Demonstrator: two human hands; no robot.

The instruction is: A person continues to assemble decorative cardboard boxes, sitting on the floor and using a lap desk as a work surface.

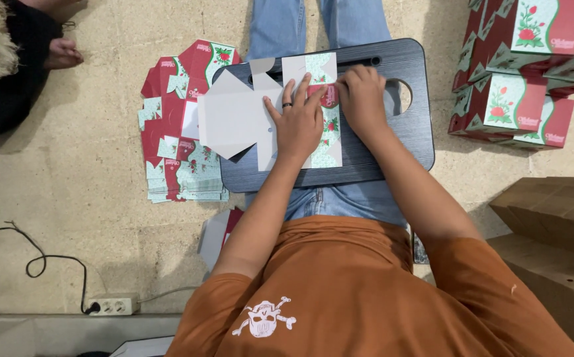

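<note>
Both hands (298, 122) (362, 99) press flat, fingers seemingly released, on carton blank (247, 119) beside stacked blanks (177, 132).

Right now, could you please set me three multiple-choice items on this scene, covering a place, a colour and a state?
1. Where is the stack of flat box blanks?
A. on the floor beside the lap tray
B. on the brown cartons
C. on the tray

2. What colour is the lap tray?
A. white
B. black
C. red

3. How is the box blank under the left hand and right hand?
A. fully assembled
B. crumpled
C. flat, partly unfolded

A: the stack lies on the floor at the tray's edge. B: the tray is dark. C: its grey inside lies spread open.
</note>
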